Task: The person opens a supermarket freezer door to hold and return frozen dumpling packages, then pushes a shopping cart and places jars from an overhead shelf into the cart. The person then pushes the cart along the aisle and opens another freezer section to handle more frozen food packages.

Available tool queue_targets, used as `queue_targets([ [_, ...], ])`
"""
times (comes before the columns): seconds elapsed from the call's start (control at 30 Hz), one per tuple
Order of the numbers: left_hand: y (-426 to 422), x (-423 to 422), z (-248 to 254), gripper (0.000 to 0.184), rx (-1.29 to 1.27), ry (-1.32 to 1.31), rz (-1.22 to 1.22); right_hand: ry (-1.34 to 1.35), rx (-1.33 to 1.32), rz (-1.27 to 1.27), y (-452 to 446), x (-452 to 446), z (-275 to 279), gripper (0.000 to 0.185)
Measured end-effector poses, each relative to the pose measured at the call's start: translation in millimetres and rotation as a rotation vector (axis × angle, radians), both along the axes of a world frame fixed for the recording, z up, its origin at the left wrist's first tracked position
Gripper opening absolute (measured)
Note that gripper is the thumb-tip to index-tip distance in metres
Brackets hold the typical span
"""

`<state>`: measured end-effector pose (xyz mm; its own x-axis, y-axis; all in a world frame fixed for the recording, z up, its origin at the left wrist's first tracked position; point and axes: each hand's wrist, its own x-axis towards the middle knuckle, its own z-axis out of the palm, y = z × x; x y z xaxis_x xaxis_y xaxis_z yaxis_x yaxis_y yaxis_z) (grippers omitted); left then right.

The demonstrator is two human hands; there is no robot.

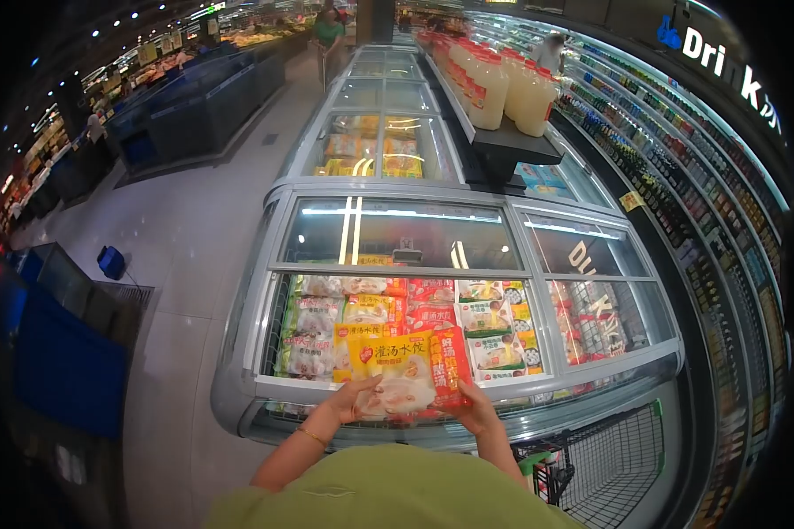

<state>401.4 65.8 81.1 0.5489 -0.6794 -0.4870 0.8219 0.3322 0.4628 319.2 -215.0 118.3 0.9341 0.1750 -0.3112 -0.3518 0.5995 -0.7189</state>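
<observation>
A yellow and red food bag (401,375) is held up by both hands above the near edge of a chest freezer (379,193). My left hand (358,398) grips its lower left side, thumb on the front. At the lower right, my right hand (476,411) is closed on the red part of the bag. Behind the bag, the freezer's near section shows rows of packages: pale bags (318,317) at left, red bags (430,291) in the middle and white and green bags (490,319) at right.
A shopping cart (604,467) stands at the lower right. Large white bottles with red caps (531,101) stand on a shelf above the freezers. Drink shelves (679,176) line the right. Dark bins (194,110) stand at left. A person in green (328,35) is in the far aisle.
</observation>
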Motion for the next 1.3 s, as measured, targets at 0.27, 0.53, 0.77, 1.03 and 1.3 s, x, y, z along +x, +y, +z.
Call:
queue_targets([
  [0.27,-19,-14,31,0.043,0.241,-0.187,-0.071,0.000,0.298,-0.125,-12,-15,-4,0.055],
  [0.53,-9,18,8,0.039,0.249,-0.097,-0.083,0.098,-0.035,0.013,-11,17,4,0.041],
  [0.77,15,67,-13,0.045,0.245,-0.036,-0.097,0.131,-0.001,0.065,-4,71,-12,0.040],
  [1.03,42,135,-66,0.034,0.279,0.123,-0.007,0.267,-0.010,0.228,7,157,-48,0.033],
  [1.3,56,223,-124,0.035,0.470,0.161,0.073,0.435,-0.257,0.269,37,269,-161,0.029],
])
